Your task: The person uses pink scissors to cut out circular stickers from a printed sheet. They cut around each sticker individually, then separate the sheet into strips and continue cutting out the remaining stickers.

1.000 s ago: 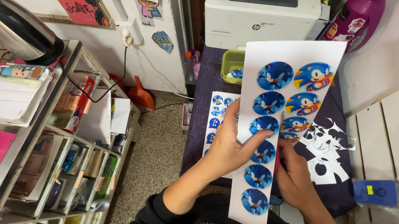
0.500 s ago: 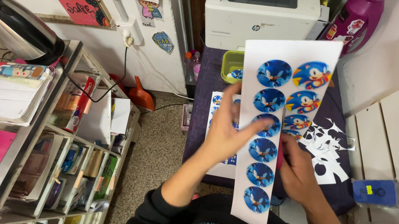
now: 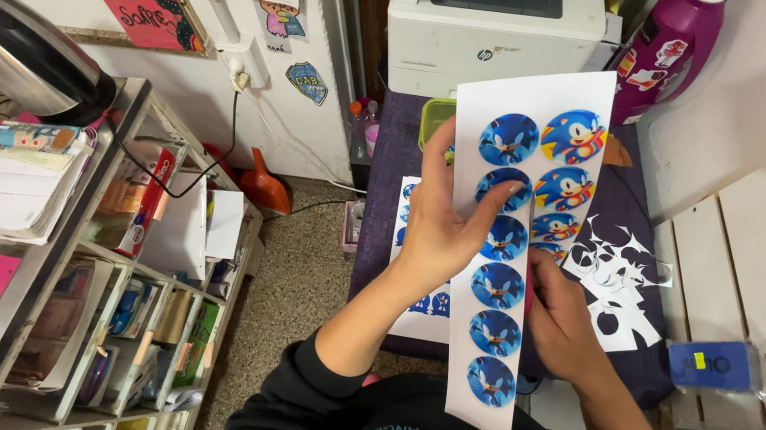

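Sticker sheet [image 3: 519,381]: long white strip printed with round blue cartoon stickers, which we find held upright over the dark purple table [image 3: 392,147], its top edge reaching up toward the white printer [image 3: 496,33]

Left hand [image 3: 445,228]: we note it spread flat against the sheet's left edge, fingers apart, fingertips lying on the round stickers (thumb side away from the sheet)

Right hand [image 3: 567,318]: at the sheet's right edge, partly behind the paper; it seems to pinch the edge, though we cannot tell for certain how its fingers stand

White cut-out scraps [image 3: 617,275]: lying on the table just right of the sheet

Second sticker sheet [image 3: 419,313]: flat on the table, left of and beneath the held sheet

Purple bottle [image 3: 662,45]: right of the printer, beyond the sheet's top corner

Blue box [image 3: 709,363]: well right of the sheet, on pale slats
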